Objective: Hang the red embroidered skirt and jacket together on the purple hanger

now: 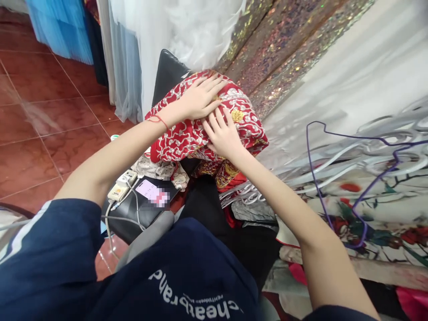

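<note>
A folded red garment with white and gold embroidery (187,133) lies bundled on a black chair (167,71). My left hand (200,98) rests flat on top of the bundle, fingers stretched out. My right hand (222,133) presses on it just below, fingers spread and pointing up towards the left hand. Neither hand holds anything. A thin red string circles my left wrist.
A phone (152,194), a power strip (122,185) and cables lie on a dark seat to the left. Several white hangers and one purple hanger (334,169) lie over floral cloth on the right. Sequined fabric (284,40), white tulle and red floor tiles (40,120) lie beyond.
</note>
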`<action>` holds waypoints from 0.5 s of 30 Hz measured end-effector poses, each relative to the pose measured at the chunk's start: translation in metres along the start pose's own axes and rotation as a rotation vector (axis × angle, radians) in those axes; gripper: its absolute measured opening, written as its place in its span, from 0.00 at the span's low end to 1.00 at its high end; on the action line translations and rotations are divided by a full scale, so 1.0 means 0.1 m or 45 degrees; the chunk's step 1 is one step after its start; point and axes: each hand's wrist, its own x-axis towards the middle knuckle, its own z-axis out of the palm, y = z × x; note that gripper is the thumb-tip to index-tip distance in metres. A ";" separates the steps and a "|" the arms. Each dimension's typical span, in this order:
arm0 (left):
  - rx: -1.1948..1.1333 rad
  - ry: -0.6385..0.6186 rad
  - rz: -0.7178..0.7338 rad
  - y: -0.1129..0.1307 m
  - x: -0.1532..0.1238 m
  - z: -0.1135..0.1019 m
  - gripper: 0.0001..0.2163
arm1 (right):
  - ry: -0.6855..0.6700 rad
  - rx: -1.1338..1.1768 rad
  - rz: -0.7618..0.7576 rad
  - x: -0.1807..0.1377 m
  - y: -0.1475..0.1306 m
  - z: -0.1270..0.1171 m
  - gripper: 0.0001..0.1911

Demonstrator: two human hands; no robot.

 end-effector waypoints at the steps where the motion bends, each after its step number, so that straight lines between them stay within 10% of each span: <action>1: -0.036 0.005 -0.016 -0.05 -0.02 0.00 0.23 | 0.016 0.005 0.009 0.01 -0.01 -0.01 0.41; 10: -0.239 0.401 -0.601 -0.26 -0.77 -0.29 0.25 | 0.063 0.058 -0.138 0.42 -0.17 -0.20 0.39; 15: -0.595 0.141 -0.984 -0.73 -1.19 -0.13 0.28 | 0.019 -0.023 -0.293 0.37 -0.45 0.00 0.29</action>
